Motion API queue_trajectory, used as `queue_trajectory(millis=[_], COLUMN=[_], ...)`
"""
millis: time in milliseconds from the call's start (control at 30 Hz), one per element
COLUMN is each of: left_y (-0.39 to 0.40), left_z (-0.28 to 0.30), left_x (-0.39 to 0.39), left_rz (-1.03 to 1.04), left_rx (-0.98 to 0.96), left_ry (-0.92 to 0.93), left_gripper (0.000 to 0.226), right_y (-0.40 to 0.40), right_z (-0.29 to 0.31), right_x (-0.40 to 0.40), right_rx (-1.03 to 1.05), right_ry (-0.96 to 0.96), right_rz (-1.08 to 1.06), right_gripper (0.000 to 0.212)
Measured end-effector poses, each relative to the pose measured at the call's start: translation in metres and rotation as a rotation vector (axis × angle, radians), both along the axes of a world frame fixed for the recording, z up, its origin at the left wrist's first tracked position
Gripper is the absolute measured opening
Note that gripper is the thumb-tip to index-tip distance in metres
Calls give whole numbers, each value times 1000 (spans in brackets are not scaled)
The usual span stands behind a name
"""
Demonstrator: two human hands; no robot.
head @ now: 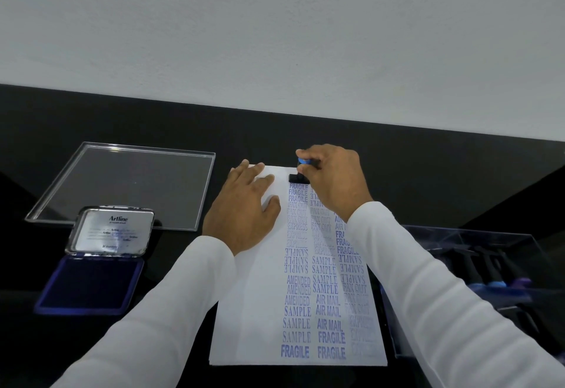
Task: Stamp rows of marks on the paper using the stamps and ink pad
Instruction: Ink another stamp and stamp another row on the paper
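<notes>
White sleeves [171,299] are reaching over the paper [244,311], lying on a black table [428,179]. Left of the paper, an ink pad [88,283] is sitting open before a clear tray [128,185]. On the paper's upper left, the left hand [244,213] is pressing flat, fingers spread. At its top edge, the right hand [333,179] is pinching a stamp [298,177] above blue columns of marks [315,280]. Right of the paper, a clear box [489,280] is holding more stamps.
</notes>
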State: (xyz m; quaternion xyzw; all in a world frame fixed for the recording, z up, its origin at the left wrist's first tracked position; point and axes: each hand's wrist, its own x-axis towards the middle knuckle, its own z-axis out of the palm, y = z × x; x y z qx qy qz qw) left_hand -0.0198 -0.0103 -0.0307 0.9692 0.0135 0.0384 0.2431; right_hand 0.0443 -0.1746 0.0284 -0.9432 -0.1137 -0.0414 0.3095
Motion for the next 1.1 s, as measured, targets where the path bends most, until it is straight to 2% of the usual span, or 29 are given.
queue_trajectory(millis=[300, 633, 867, 1100], left_y=[-1, -1, -1, -1], left_z=[0, 2, 3, 1], left_x=[1, 0, 0, 1], left_rz=[6, 3, 8, 2], left_rx=[1, -5, -9, 0], left_ry=[12, 18, 12, 10], left_gripper=[56, 56, 55, 56], right_y=[-2, -1, -1, -1], right_z=[-2, -1, -2, 0], right_x=[2, 1, 3, 2], right_rx=[13, 11, 15, 17], right_ry=[-13, -2, 3, 23], right_rz=[6, -1, -5, 8], right_gripper=[20, 28, 16, 25])
